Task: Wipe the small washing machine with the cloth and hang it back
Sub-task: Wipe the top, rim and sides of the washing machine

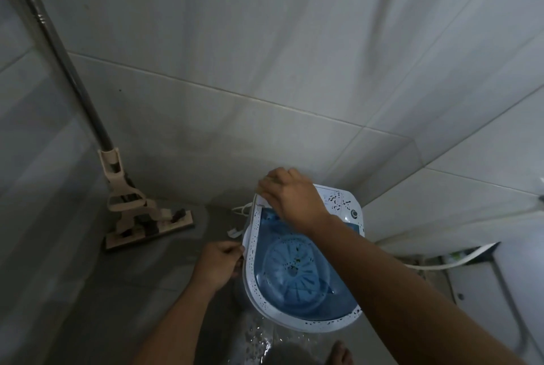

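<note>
The small washing machine point(263, 304) stands on the floor by the wall corner. It has a white rim flecked with black specks and a blue tub point(294, 272) with a ribbed disc at the bottom, and it tips toward me. Water point(259, 335) spills over its near edge onto the floor. My right hand point(291, 197) curls over the far left corner of the rim. My left hand point(217, 264) grips the left edge, where a thin grey handle point(250, 223) runs between both hands. No cloth is plainly visible.
A flat mop point(141, 217) with a metal pole leans in the left corner on the grey floor. A white cable point(240, 209) lies behind the machine. A white hose point(459, 258) runs along the right wall base. My bare foot point(341, 353) is near the wet patch.
</note>
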The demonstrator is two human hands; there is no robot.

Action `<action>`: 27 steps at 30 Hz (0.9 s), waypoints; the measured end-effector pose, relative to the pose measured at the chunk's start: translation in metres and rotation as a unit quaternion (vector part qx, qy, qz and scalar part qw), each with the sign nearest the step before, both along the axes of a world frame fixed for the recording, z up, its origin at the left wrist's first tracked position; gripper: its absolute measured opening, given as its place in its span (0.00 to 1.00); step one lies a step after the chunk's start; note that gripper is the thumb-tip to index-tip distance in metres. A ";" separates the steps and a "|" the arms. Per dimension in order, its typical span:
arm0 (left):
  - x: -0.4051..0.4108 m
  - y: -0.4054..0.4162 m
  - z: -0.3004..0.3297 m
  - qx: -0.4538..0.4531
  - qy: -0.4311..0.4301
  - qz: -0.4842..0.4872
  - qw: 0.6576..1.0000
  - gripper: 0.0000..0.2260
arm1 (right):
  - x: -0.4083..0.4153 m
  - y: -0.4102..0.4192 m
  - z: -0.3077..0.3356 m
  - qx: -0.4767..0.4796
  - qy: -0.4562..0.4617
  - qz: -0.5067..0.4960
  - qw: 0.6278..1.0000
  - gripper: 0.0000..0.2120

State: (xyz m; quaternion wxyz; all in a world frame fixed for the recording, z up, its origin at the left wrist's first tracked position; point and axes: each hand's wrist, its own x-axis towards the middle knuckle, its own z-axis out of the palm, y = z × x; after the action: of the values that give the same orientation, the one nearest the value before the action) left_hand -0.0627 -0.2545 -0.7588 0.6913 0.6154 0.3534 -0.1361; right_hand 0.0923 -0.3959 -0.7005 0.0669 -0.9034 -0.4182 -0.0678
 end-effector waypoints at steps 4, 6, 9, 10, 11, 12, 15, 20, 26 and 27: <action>0.000 0.000 0.001 0.001 0.004 0.002 1.000 0.09 | -0.010 -0.009 -0.017 -0.057 -0.032 0.072 0.995 0.12; 0.000 0.001 -0.001 0.004 0.006 -0.007 1.000 0.09 | -0.002 -0.021 -0.014 -0.035 -0.024 0.008 0.999 0.13; 0.000 0.002 -0.002 0.007 0.009 -0.010 1.000 0.11 | 0.008 -0.025 0.000 0.038 0.021 -0.137 0.990 0.11; 0.000 0.001 -0.002 0.007 0.012 -0.008 1.000 0.11 | 0.008 -0.024 0.000 0.056 0.028 -0.148 0.987 0.11; 0.001 0.001 -0.001 0.005 0.014 -0.005 1.000 0.11 | 0.006 -0.021 -0.001 0.061 0.028 -0.142 0.988 0.11; 0.001 0.000 0.000 0.003 0.015 -0.004 1.000 0.10 | 0.003 -0.018 -0.003 0.050 0.018 -0.125 0.991 0.11; 0.001 0.000 0.001 0.000 0.013 -0.005 1.000 0.08 | -0.008 -0.014 -0.008 -0.012 -0.011 -0.086 0.996 0.12; 0.002 -0.001 0.001 0.006 0.010 -0.009 1.000 0.08 | -0.011 -0.017 -0.003 -0.064 -0.034 -0.087 0.994 0.18; 0.002 0.000 0.001 0.007 0.009 -0.011 1.000 0.09 | -0.019 -0.005 -0.007 -0.098 -0.003 0.021 0.995 0.20; 0.002 0.000 0.000 0.008 0.010 -0.011 1.000 0.09 | -0.015 -0.003 -0.002 -0.092 0.003 0.015 0.996 0.19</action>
State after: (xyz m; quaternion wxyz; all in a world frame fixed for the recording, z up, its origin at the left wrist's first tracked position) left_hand -0.0611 -0.2541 -0.7588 0.6814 0.6232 0.3546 -0.1469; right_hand 0.0774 -0.3989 -0.7023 -0.0139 -0.8996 -0.4357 -0.0251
